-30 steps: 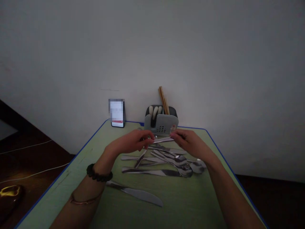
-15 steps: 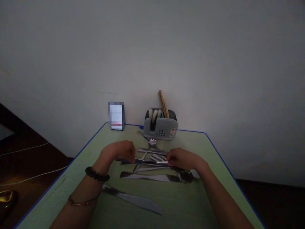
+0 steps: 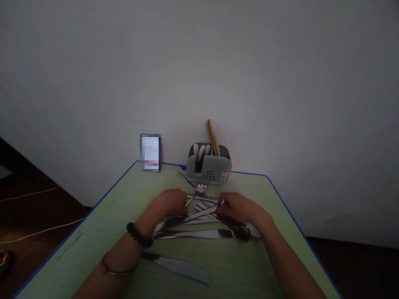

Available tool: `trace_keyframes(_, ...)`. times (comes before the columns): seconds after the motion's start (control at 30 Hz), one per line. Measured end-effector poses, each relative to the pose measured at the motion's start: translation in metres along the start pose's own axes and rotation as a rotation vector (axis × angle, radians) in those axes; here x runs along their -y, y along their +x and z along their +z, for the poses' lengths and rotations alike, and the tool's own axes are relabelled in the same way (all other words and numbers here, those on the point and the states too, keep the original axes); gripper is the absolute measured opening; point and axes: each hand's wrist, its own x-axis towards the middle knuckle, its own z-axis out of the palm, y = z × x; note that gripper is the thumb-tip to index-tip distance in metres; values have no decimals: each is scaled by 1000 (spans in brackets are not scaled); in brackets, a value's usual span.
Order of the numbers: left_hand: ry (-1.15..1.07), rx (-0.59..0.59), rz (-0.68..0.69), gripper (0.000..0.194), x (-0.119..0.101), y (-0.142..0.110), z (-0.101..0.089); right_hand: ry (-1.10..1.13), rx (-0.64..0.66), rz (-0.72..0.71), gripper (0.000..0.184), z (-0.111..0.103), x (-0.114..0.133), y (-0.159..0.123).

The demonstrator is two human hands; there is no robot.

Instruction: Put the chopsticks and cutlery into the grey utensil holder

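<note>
My R hand [image 3: 235, 206] is closed on the handle end of the slanting knife [image 3: 203, 212], its grip pinched; the blade end angles toward the table's [image 3: 237, 270] L edge, passing just below my L hand [image 3: 173, 202]. L fingers are curled at the knife, but their tips are hidden, so can't tell if that grip has hold of it.

Under & btwn my hands, mid-table: crossed cutlery [image 3: 204, 220], incl. a dark-bowled spoon [image 3: 241, 233] nr my R wrist. A flat knife [image 3: 199, 234] lies just on the near side of it; the lowest knife [image 3: 183, 269] lies apart, closer to the near edge. Small spoon [image 3: 201, 188] sits beyond, nr the grey holder [image 3: 208, 170] w/ chopsticks [image 3: 212, 137] at the far edge. Phone [image 3: 151, 153] stands nr the far L corner.
</note>
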Motion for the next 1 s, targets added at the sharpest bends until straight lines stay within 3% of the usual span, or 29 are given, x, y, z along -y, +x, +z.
trace_keyframes(0.17, -84, -168, 164, 20, 1, -12, -17, 168, -170, 16, 49, -3, -3, 0)
trace_keyframes(0.27, -266, -160, 236, 25, -1, -25, -30, 316, -287, -35, 65, -8, 1, -1)
trace_keyframes(0.33, -354, -173, 298, 27, -4, -32, -37, 394, -356, -104, 59, -13, 7, -4)
trace_keyframes(0.43, -382, -354, 351, 26, -10, -40, -45, 451, -261, -240, 31, -25, 16, -14)
trace_keyframes(0.53, -421, -547, 291, 28, -13, -43, -50, 487, -108, -310, 33, -40, 20, -29)
trace_keyframes(0.83, -719, -686, 292, 31, -15, -48, -60, 381, -261, -256, 26, -57, 6, -51)
trace_keyframes(1.0, -719, -818, 363, 19, -32, -46, -73, 384, -224, -288, 25, -55, 12, -52)
